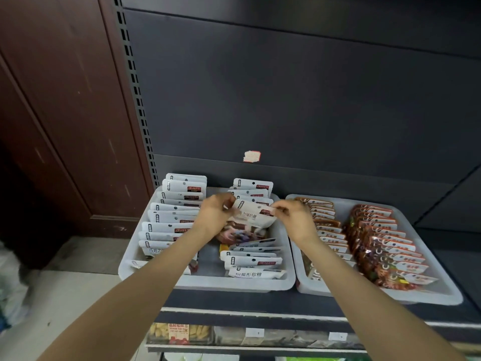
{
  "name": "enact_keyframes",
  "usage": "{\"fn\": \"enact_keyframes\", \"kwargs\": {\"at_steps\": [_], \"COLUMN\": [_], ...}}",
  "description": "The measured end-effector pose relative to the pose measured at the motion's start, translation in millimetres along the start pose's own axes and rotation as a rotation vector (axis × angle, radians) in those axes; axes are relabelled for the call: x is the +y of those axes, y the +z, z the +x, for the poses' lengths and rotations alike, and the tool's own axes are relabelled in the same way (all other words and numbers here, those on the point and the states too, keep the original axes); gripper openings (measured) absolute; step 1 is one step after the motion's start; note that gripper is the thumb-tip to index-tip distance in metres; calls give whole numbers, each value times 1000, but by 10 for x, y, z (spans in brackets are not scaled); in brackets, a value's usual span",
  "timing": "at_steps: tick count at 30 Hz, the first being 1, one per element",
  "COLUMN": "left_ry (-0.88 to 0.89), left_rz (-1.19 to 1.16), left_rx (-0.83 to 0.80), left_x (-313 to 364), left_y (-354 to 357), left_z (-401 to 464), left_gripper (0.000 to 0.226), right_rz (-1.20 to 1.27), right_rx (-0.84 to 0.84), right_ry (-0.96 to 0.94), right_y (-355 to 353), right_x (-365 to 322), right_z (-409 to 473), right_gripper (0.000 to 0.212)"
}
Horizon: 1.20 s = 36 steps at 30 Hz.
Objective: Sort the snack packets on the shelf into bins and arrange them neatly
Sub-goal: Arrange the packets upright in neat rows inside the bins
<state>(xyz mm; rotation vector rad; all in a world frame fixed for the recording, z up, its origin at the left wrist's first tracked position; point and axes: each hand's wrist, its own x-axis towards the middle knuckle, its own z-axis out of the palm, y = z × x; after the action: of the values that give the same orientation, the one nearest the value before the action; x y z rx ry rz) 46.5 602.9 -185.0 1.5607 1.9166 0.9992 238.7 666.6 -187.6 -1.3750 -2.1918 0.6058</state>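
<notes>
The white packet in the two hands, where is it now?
In the head view, the white packet is held by the left hand and right hand above the left bin's right-hand row.

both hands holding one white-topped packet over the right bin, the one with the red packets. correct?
Wrong bin. The head view shows the left hand and right hand both pinching the white-topped packet over the left bin, in its right-hand row of white packets. The right bin with the red packets is untouched.

Packets [185, 189] — seemingly "ZIRANPEI".
</notes>
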Motion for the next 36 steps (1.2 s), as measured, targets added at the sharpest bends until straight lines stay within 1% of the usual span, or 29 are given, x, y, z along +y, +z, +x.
{"fn": "enact_keyframes", "kwargs": {"at_steps": [1,3,4,6,7,9,11,13,14,16,18,20,22,25,29,31,32,33,35,36], "left_ry": [-17,-51,-74,-131,-155,-208,-350,-487,-521,-541,-516,-478,-446,-392,-240,-233,-265,-315,-465,-533], "left_rz": [35,111,76,-101,-180,-263,-387,-557,-616,-697,-781,-833,-883,-996,-971,-966,-926,-865,-788,-810], "left_rx": [-38,-98,-100,-63,-34,9,54,60,54,50,16,-30,-30,-15,18,41,55,74,80,62], "left_x": [-32,-69,-83,-67,-53,-10,51,93,96,87,81,38,8,-27,-56,-156,-178,-158,-97,-54], "left_y": [41,91,114,135,140,158,172,195,212,258,308,384,431,465,470,470,463,442,438,433], "left_z": [-25,-47,-34,12,42,102,172,259,304,365,399,427,442,424,225,149,136,147,206,241], "left_gripper": [13,23,26,35,40,46,49,51,52,54,54,54,53,49,41,32,28,28,43,50], "right_rz": [-32,-120,-160,-188,-178,-131,-36,183,303,460,533,607,680,778,960,935,881,836,765,744], "right_rx": [-5,-114,-162,-172,-169,-188,-182,-158,-165,-200,-205,-200,-180,-137,-71,-29,-20,-13,-50,-83], "right_ry": [-26,-43,-24,22,31,10,51,213,296,401,433,449,449,410,334,300,308,334,423,462], "right_y": [-14,32,63,107,117,116,128,162,190,265,380,513,630,602,426,395,400,406,399,399], "right_x": [-16,-13,1,24,34,13,-6,5,16,50,79,102,189,214,213,191,173,156,89,75], "right_z": [-8,-1,8,50,83,155,240,346,399,503,612,694,729,622,333,178,127,114,183,250], "right_gripper": [18,22,24,26,27,31,41,50,54,62,68,67,61,36,22,15,16,20,41,50]}}
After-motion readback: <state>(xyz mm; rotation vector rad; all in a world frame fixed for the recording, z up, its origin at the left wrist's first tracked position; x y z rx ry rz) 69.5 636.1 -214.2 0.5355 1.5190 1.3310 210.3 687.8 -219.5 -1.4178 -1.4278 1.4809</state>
